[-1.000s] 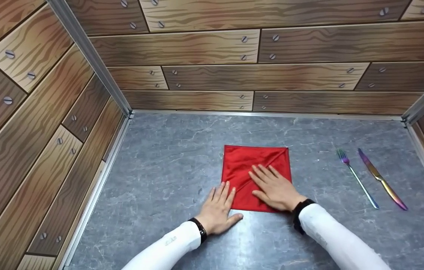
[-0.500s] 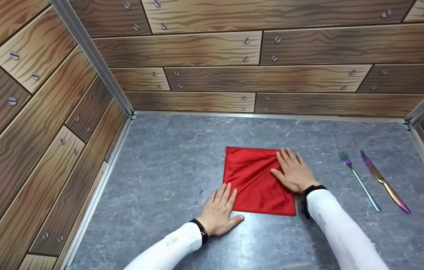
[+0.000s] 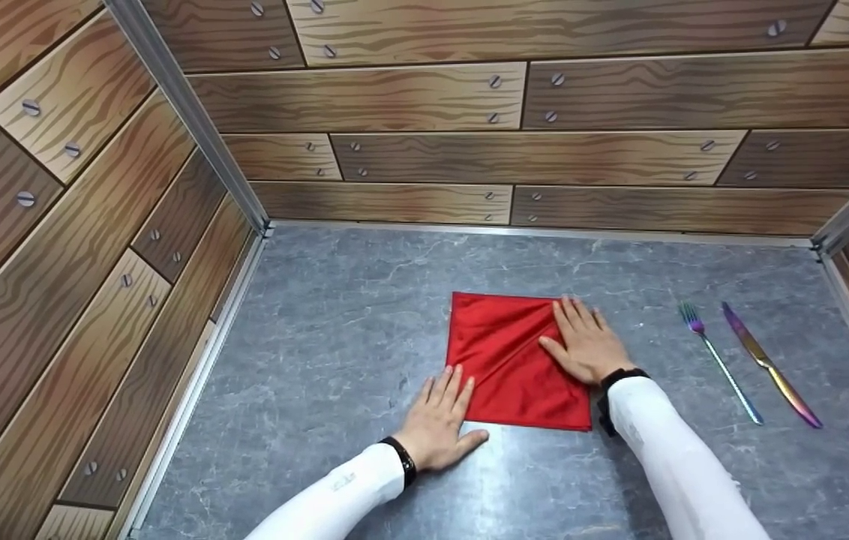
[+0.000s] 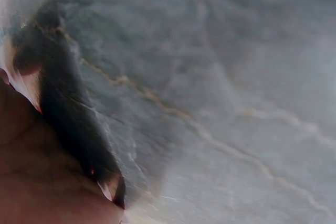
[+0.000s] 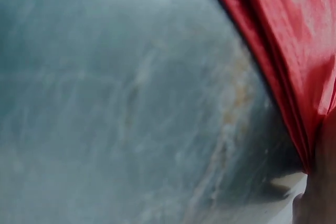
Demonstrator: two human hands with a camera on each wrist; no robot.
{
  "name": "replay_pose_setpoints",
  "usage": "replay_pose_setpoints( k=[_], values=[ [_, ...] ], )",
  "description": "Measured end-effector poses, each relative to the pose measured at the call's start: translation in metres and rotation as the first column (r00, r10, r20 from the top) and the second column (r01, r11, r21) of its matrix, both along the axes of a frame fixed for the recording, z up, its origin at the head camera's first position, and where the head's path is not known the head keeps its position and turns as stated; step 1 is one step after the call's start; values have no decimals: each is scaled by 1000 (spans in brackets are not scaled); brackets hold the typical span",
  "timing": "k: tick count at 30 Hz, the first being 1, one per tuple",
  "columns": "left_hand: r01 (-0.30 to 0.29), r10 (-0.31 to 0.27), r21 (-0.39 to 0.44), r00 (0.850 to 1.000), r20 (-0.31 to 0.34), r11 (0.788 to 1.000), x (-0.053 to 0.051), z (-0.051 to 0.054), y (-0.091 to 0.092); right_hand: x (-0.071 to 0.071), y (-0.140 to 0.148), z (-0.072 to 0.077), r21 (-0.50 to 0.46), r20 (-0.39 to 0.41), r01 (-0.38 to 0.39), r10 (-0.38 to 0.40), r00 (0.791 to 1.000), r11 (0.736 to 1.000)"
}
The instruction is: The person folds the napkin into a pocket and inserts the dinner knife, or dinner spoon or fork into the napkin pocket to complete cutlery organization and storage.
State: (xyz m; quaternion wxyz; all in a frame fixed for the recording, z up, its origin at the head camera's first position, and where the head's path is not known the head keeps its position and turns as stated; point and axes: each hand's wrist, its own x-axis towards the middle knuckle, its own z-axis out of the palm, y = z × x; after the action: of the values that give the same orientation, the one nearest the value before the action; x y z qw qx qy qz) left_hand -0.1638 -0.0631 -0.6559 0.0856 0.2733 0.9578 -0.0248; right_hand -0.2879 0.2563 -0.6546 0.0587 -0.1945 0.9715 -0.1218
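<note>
A red cloth (image 3: 511, 367) lies flat as a square on the grey table, with slanting creases across it. My left hand (image 3: 438, 427) rests palm down at its lower left edge, fingertips on the cloth and thumb out on the table. Across the upper right edge lies my right hand (image 3: 588, 341), fingers straight, covering that corner. The left wrist view has part of the left hand (image 4: 47, 171) over the marbled surface. In the right wrist view, layered edges of the cloth (image 5: 283, 40) run down to the right hand (image 5: 321, 182).
To the right of the cloth lie a rainbow-coloured fork (image 3: 721, 364) and a knife (image 3: 769, 366), side by side and slanted. Wood-patterned walls (image 3: 424, 157) with metal edging enclose the grey table (image 3: 334, 315) at the back, left and right.
My right hand has moved from the middle of the cloth to its upper right edge, uncovering the lower right corner. The left hand keeps its place on the cloth.
</note>
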Motion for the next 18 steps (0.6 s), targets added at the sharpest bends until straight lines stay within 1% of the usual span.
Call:
replay_pose_setpoints(
  k=[5,9,15,18],
  values=[
    [3,-4,33,1000,11,999,0,1,-1,3,-2,2,-29,26,11,-11,1000,1000],
    [4,-5,28,1000,17,1000,0,1,-1,5,-4,3,-55,-5,6,-6,1000,998],
    [3,-3,20,1000,10,1000,-1,1,-1,5,-3,-1,-49,-44,-3,1,999,999],
    [6,-6,27,1000,5,1000,-1,0,-1,6,-3,-1,-75,-57,-11,7,998,997]
  ],
)
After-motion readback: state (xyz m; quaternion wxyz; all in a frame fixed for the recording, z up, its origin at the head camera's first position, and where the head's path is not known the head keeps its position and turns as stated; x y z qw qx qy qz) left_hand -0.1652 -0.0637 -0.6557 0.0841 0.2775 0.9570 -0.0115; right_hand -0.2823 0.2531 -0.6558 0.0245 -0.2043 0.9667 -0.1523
